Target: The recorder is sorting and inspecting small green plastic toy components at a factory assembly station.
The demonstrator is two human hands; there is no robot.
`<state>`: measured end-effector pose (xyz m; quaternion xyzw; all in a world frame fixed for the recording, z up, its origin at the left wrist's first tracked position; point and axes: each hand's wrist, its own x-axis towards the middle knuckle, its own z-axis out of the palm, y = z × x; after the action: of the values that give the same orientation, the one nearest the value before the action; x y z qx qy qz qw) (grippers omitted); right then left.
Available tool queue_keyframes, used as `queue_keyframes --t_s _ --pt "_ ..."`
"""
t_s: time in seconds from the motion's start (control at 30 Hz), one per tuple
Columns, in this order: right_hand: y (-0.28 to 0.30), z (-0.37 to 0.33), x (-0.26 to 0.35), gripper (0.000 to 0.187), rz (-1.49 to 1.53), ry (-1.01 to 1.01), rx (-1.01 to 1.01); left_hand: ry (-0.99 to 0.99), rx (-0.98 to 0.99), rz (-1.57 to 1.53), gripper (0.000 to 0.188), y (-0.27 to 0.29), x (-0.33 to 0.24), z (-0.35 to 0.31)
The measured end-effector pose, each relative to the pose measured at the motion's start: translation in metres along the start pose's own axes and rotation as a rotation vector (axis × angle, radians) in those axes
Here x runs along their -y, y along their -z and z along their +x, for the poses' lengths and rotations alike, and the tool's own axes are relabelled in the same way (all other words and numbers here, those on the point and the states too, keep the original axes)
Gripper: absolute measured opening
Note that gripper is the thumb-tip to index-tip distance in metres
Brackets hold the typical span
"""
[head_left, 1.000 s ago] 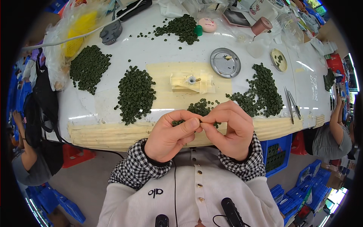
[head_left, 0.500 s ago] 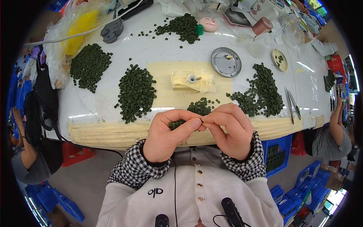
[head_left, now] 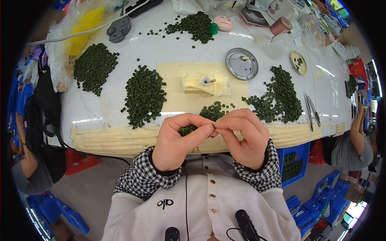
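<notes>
At the table's front edge my left hand (head_left: 180,140) and my right hand (head_left: 246,136) meet, both closed with thumb and forefinger pinched. The fingertips of the two hands touch, and whatever tiny thing is between them is too small to make out. Several small dark green round pieces (head_left: 187,129) show inside the curl of my left hand; whether it grips them I cannot tell. Just beyond the fingers lies a small heap of the same green pieces (head_left: 213,111). Farther off stands a taped block (head_left: 197,85) with a small metal ring and a peg on top.
Larger green heaps lie left (head_left: 144,96), far left (head_left: 95,68), at the back (head_left: 197,26) and right (head_left: 284,94). A round metal tin lid (head_left: 237,70), a shallow dish (head_left: 295,68) and tweezers (head_left: 309,113) are to the right. Co-workers sit at both sides.
Both hands stay pinched together in nearly the same place, with only slight finger movement. The view has shifted a little.
</notes>
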<state>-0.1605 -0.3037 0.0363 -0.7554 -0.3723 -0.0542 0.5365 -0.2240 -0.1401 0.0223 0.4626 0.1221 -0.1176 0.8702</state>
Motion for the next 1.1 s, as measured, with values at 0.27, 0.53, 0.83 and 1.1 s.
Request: queue_keyframes --t_s 0.27,0.53,0.83,1.1 --pt "-0.005 -0.007 -0.002 0.015 0.381 -0.317 0.003 -0.078 -0.058 0.117 0.01 -0.002 0.003 -0.001" --pt "-0.01 -0.009 -0.004 0.015 0.492 -0.381 0.015 -0.177 -0.081 0.182 0.009 -0.001 0.009 -0.002" --pt "0.015 0.003 -0.008 0.012 0.028 -0.252 0.006 -0.058 -0.279 -0.255 0.012 0.023 -0.012 -0.008" --pt "0.018 -0.002 -0.018 0.016 -0.259 -0.071 0.283 -0.153 -0.362 -0.41 0.016 0.047 -0.02 -0.015"
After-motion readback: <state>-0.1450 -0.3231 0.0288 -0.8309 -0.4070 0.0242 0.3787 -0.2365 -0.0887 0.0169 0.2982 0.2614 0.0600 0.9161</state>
